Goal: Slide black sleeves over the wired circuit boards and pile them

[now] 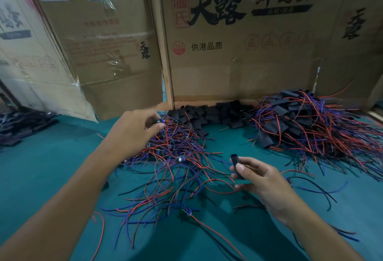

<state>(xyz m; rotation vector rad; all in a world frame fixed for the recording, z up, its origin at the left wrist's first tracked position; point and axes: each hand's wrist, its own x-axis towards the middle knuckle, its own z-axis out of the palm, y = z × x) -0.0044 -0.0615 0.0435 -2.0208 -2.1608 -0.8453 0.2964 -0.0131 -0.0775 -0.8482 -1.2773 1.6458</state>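
A tangle of bare circuit boards with red, blue and black wires [176,153] lies in the middle of the green table. My left hand [136,128] reaches over its far side and pinches a small wired board [161,122] at the fingertips. My right hand [261,180] holds one black sleeve [236,162] upright between thumb and fingers, its open end up. Loose empty black sleeves [209,115] lie in a heap against the back wall. At the right sits the pile of sleeved boards [306,121] with wires spilling out.
Cardboard boxes [238,39] stand as a wall along the back of the green table [51,167]. Another dark pile of sleeved parts [22,126] lies at the far left. A few stray wires [310,190] lie near my right wrist.
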